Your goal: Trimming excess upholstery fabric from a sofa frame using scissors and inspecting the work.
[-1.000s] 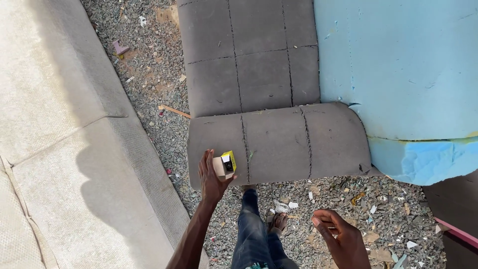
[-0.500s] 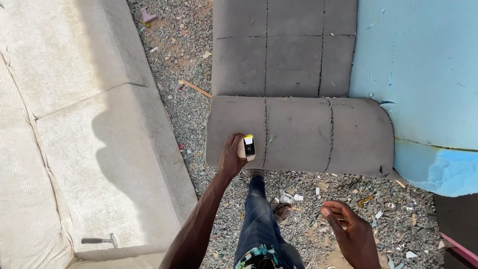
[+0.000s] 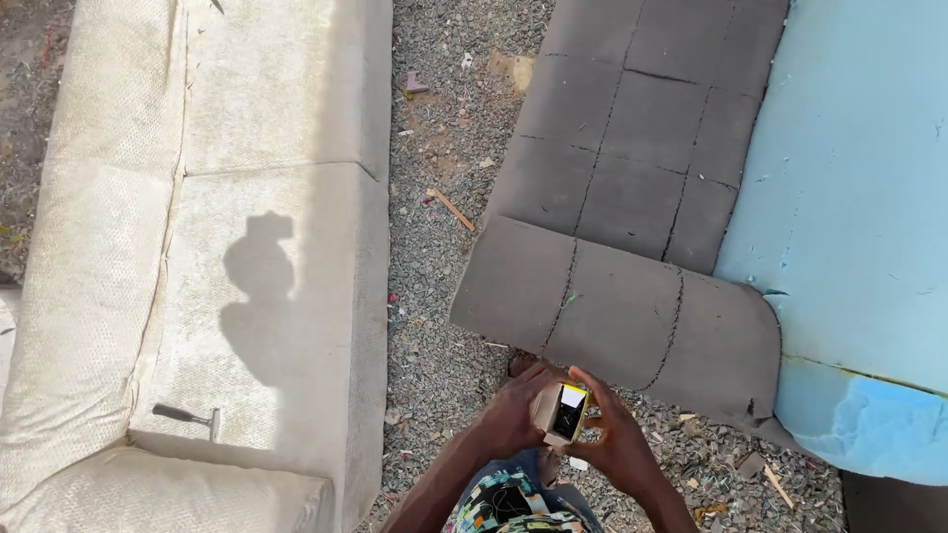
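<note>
Yellow and brown, the small cardboard box [image 3: 561,412] sits between both hands, low in the middle of the view and above the gravel ground [image 3: 444,148]. The left hand [image 3: 513,415] wraps around the box's brown side, with its fingers [image 3: 533,377] curled over the top. The right hand [image 3: 614,444] closes on the yellow end, and its fingers [image 3: 591,387] pinch that end, so both hands are shut on the box. Just beyond the hands lies a flat grey foam pad with stitched lines [image 3: 632,197], resting on the gravel with its rounded near edge close to the box. A big light blue foam block [image 3: 859,217] touches the grey pad along the pad's right edge. Across a strip of gravel, a long beige fabric sofa [image 3: 227,257] lies flat along the left. The person's shadow [image 3: 259,296] falls on its middle part. A small hammer with a dark handle [image 3: 188,418] rests on the sofa near its near edge. A thin wooden stick [image 3: 452,209] and a small pink scrap [image 3: 416,85] lie on the gravel between the sofa and the grey pad. Bits of foam and paper are scattered on the gravel by the right hand.
</note>
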